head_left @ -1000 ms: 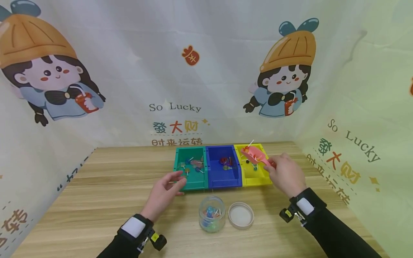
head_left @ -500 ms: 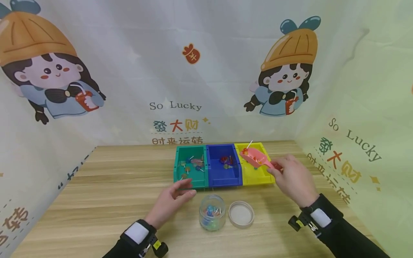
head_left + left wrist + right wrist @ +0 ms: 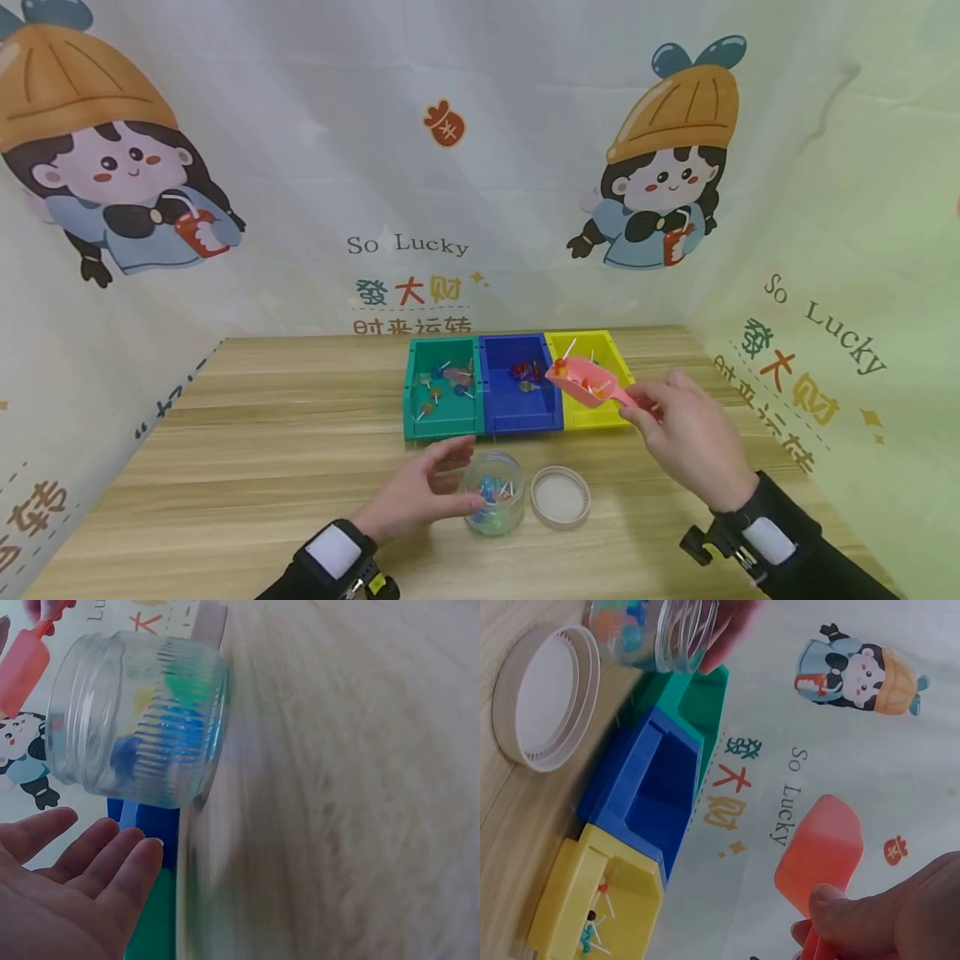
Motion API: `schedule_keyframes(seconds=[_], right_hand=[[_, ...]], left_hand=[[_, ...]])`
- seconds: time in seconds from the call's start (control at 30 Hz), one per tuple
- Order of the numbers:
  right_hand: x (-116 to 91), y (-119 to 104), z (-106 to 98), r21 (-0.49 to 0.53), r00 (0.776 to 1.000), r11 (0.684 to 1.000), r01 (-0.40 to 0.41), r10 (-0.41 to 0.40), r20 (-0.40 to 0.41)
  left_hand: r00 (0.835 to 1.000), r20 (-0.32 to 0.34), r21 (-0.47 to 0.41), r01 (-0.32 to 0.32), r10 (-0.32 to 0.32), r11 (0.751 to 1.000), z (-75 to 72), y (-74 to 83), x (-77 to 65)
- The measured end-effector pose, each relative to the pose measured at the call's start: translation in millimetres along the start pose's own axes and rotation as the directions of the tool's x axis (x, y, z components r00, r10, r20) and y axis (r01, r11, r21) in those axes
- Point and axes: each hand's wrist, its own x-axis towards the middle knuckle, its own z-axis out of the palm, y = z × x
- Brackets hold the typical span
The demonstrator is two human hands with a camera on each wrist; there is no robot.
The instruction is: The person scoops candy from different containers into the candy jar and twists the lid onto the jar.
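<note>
My right hand (image 3: 693,433) pinches the handle of a pink scoop (image 3: 588,382), held over the yellow bin (image 3: 622,375) near the blue one. Small orange-red pieces lie in the scoop, with a white stick poking up; they look like tiny lollipops. My left hand (image 3: 420,492) has its fingers spread beside a clear jar (image 3: 495,521), thumb overlapping it in the head view. In the left wrist view a gap shows between the fingers and the glass jar (image 3: 142,720). Blue, green and other coloured pieces lie inside the jar.
A green bin (image 3: 442,429) and a blue bin (image 3: 521,417) join the yellow one in a row, each with small stick pieces. A white-rimmed lid (image 3: 561,497) lies right of the jar. Printed cloth (image 3: 517,167) hangs behind the wooden table (image 3: 225,467).
My left hand has moved from the green bin right and toward me to the jar's side. The loaded scoop has shifted slightly left and nearer in my right hand's grip.
</note>
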Motion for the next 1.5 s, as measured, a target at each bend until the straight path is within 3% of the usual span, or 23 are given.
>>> schedule_keyframes(seconds=[0.1,0.13,0.57,0.67,0.9,1.27,1.5], right_hand=[[-5,-5,0,-0.002,1.0,1.0,0.007,-0.007,0.012],[-7,-6,0,-0.006,1.0,1.0,0.012,-0.012,0.015],[-19,-21,-1,0.018,0.997,0.998,0.066,-0.067,0.031],[-21,-25,-2,0.027,0.997,0.997,0.073,-0.074,0.035],[-24,-31,2,0.005,0.99,0.99,0.142,-0.142,0.024],[-23,-30,17,-0.069,0.966,0.963,0.259,-0.258,0.016],[-21,-34,21,-0.091,0.964,0.959,0.267,-0.264,0.043]], left_hand=[[1.0,0.015,0.034,-0.009,0.008,0.999,4.1,0.0,0.3],[1.0,0.015,0.054,-0.014,0.013,0.998,6.6,7.9,-3.3],[0.999,0.008,0.127,-0.053,0.052,0.99,17.5,5.1,-0.4],[0.998,-0.004,0.12,-0.066,0.067,0.991,20.1,3.8,0.5],[1.0,-0.012,0.051,-0.014,0.015,0.999,22.3,4.8,0.8],[1.0,0.0,0.039,0.005,-0.005,0.999,21.9,7.7,0.9],[1.0,-0.004,0.054,0.012,-0.011,0.998,22.0,9.5,-0.4]])
